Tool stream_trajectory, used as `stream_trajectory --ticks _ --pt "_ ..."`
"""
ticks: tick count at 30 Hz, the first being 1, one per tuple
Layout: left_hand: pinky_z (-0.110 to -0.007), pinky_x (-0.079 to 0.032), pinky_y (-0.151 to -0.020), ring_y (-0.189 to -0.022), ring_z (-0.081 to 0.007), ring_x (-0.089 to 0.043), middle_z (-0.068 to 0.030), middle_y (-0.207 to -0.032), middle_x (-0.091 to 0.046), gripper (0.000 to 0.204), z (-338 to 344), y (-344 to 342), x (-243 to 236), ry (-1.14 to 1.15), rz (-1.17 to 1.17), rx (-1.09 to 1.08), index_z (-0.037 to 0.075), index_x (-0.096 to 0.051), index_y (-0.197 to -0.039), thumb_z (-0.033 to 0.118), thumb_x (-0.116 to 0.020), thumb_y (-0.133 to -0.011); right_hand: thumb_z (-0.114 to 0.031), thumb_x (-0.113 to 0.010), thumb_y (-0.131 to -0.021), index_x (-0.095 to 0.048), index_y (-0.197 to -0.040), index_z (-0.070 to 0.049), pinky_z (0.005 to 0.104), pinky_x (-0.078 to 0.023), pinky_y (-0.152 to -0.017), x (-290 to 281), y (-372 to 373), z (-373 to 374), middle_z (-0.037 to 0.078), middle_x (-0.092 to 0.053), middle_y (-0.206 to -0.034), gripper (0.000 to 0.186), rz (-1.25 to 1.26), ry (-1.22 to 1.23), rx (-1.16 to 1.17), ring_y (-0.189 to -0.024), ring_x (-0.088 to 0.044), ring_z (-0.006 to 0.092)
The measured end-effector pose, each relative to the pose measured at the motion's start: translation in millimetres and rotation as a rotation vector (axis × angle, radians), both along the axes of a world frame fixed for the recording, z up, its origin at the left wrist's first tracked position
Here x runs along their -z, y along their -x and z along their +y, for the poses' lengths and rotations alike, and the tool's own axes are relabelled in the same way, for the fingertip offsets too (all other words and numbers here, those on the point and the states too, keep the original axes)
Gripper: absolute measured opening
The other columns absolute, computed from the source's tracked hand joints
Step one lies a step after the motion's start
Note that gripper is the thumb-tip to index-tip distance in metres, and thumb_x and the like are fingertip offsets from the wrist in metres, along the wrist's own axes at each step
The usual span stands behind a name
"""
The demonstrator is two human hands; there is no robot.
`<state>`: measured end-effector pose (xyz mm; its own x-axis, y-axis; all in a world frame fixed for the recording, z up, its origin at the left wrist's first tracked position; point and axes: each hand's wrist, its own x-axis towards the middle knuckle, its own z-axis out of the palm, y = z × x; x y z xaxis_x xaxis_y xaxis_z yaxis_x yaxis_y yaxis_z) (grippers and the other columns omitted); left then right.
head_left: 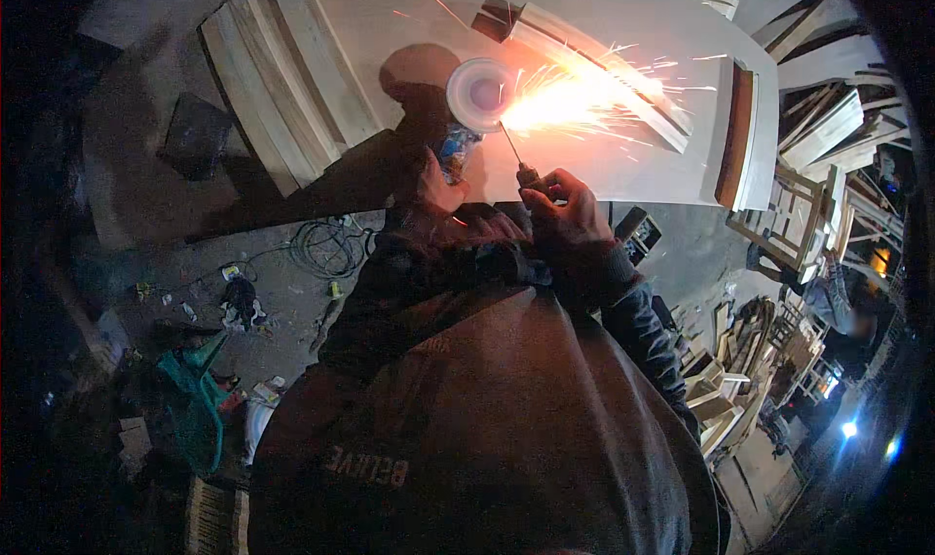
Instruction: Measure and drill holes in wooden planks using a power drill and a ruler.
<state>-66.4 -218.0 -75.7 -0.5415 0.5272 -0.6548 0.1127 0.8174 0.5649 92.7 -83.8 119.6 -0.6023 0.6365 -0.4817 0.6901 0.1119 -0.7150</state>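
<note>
My left hand [438,183] is closed around the blue body of an angle grinder [458,146], held over the pale work board [594,175]. The grinder's round disc [479,94] faces up and looks blurred. My right hand [565,204] grips the handle of a thin metal tool [529,179], whose narrow shaft reaches the disc's lower right edge. A bright spray of sparks [565,102] shoots rightward from there, over wooden strips [653,122] lying diagonally on the board.
Wooden boards [278,68] lie on the left, a brown piece [732,136] on the right. Below are coiled cables [326,248] and a green plastic chair [195,389] on the littered floor. Wood piles [740,370] and another person [828,302] are at the right.
</note>
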Motion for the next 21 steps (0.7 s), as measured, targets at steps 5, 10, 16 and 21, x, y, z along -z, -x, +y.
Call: stream_trajectory --ticks 5,10,16,21 --pt "-0.052 -0.046 -0.101 -0.123 -0.0471 -0.053 -0.0331 -0.133 -0.054 0.113 -17.2 -4.7 40.2 -0.201 0.339 0.072 0.001 -0.026 -0.154 0.04 -0.083 -0.064 -0.028 -0.068 -0.094 -0.062 -0.095 -0.003 0.032 -0.05 -0.066 34.7 -14.9 1.8 0.008 -0.069 -0.081 0.026 -0.043 0.159 0.035 -0.075 -0.063 0.0158" --pt "-0.046 -0.034 -0.116 -0.137 -0.0403 -0.041 -0.0261 -0.147 -0.042 0.12 15.8 -1.7 12.6 0.202 0.112 0.278 0.006 -0.018 -0.157 0.044 -0.084 -0.064 -0.016 -0.071 -0.09 -0.06 -0.106 0.0 0.0311 -0.053 -0.073 26.0 -20.0 6.6 0.013 -0.072 -0.095 0.025 0.12 0.236 0.156 -0.082 -0.066 0.0157" --pt "-0.048 -0.03 -0.117 -0.14 -0.0438 -0.035 -0.0275 -0.153 -0.033 0.127 -7.6 -3.9 43.1 0.067 0.084 0.075 0.007 -0.009 -0.158 0.039 -0.087 -0.063 -0.01 -0.074 -0.087 -0.057 -0.115 -0.001 0.0302 -0.052 -0.081 42.6 -25.0 8.4 0.014 -0.072 -0.103 0.035 0.091 0.405 0.103 -0.088 -0.066 0.0151" --pt "-0.05 -0.036 -0.113 -0.135 -0.0449 -0.042 -0.0294 -0.147 -0.042 0.125 -11.5 -6.1 41.3 0.009 0.336 0.17 0.006 -0.008 -0.158 0.039 -0.086 -0.065 -0.017 -0.075 -0.089 -0.062 -0.111 0.001 0.0291 -0.054 -0.073 35.0 -19.7 2.7 0.009 -0.072 -0.094 0.032 0.189 0.215 0.072 -0.086 -0.066 0.0133"
